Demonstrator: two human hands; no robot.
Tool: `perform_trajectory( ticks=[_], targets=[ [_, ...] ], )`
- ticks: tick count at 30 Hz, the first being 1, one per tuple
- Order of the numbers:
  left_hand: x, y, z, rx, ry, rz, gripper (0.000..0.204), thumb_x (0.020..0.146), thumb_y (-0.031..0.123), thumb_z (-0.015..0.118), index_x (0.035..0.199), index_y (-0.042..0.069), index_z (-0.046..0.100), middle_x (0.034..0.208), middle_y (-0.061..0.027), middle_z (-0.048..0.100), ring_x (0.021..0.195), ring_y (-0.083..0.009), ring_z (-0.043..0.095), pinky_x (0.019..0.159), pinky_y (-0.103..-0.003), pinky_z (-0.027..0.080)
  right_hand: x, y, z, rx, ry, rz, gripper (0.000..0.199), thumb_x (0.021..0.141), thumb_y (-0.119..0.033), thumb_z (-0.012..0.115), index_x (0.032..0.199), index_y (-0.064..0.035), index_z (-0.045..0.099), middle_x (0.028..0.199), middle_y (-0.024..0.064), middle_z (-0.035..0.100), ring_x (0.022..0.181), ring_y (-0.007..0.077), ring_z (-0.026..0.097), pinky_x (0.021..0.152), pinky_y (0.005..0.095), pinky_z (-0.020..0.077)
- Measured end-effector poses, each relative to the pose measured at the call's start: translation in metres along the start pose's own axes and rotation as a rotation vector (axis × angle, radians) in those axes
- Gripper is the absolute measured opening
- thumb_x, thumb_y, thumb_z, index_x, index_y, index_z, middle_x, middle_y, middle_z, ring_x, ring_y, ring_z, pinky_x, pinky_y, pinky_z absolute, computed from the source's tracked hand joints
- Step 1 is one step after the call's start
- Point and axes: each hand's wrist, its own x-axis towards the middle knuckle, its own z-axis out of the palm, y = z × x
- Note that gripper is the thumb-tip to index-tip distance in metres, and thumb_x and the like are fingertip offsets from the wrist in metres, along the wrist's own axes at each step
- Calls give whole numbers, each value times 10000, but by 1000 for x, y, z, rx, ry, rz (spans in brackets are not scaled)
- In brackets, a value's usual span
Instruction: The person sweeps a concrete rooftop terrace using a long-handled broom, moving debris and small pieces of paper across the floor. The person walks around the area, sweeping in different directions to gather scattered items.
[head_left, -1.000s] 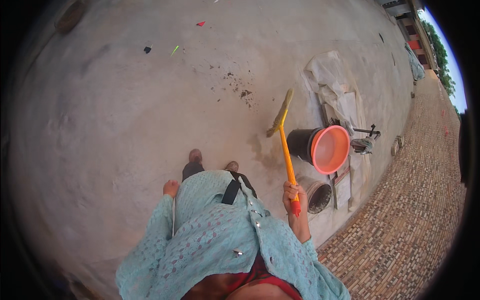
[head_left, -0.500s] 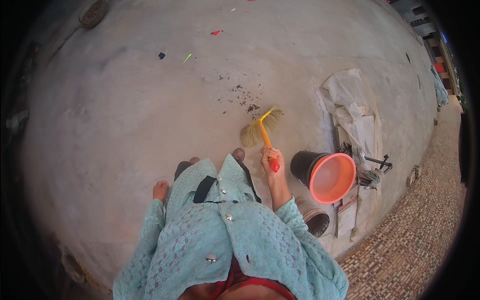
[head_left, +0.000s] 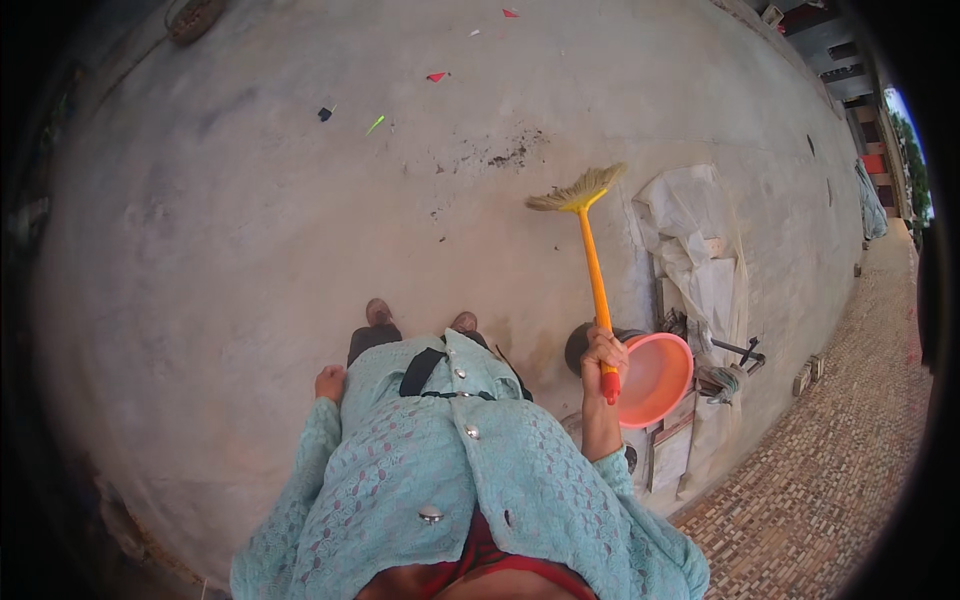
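Note:
My right hand (head_left: 604,352) is wrapped round the red-tipped end of a broom (head_left: 594,262) with an orange-yellow handle. Pale bristles fan out at the broom's far end, to the right of a patch of dark debris (head_left: 515,150) on the concrete floor. Beside my body on the left hangs my left hand (head_left: 330,382), fingers curled in and nothing visible in them. An orange-pink basin (head_left: 655,380) lies just right of my right hand, against a dark bucket (head_left: 577,348) that is partly hidden by that hand.
Scraps lie farther off: a red piece (head_left: 437,77), a bright green strip (head_left: 376,124) and a dark bit (head_left: 326,114). White sheeting (head_left: 690,215) covers a pile on the right. Mosaic paving (head_left: 800,480) borders the concrete. A round basket-like object (head_left: 194,18) sits far left.
The broom has swung forward and right, its bristles now farther from my feet. My right hand has moved right and back, in front of the bucket. The debris looks more spread and farther away.

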Motion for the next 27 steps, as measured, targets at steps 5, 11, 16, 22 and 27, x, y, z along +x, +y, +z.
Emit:
perform_trajectory(
  ticks=[5,11,16,22,27],
  targets=[
    [25,17,3,127,42,68,232,689,217,573,834,38,602,762,-114,611,739,-210,579,695,-315,450,-40,19,-6,-149,145,-97,108,716,60,416,790,27,344,669,49,371,460,78,407,420,199,408],
    [30,19,-5,-27,24,70,247,692,243,562,834,46,607,794,-118,614,760,-234,582,706,-333,449,41,-46,-70,-73,341,-31,91,699,70,393,780,56,355,647,71,388,460,113,399,439,213,418],
    [32,-1,-14,17,62,60,259,696,254,560,846,49,608,805,-122,614,769,-241,581,714,-344,449,107,-43,-62,-83,304,104,80,709,71,370,787,62,357,641,74,386,449,117,397,441,212,421],
    [12,20,-22,-74,16,-126,242,705,223,563,853,36,608,795,-103,616,723,-199,582,675,-324,461,133,-68,-53,-129,93,171,103,722,67,374,822,54,351,667,71,384,438,82,379,403,190,386],
    [-1,33,-24,-147,35,-185,225,709,197,566,846,23,606,784,-85,613,688,-158,569,666,-296,463,72,-42,-36,-711,285,223,222,716,66,405,929,18,365,716,66,389,428,59,361,385,167,369]
  ],
)
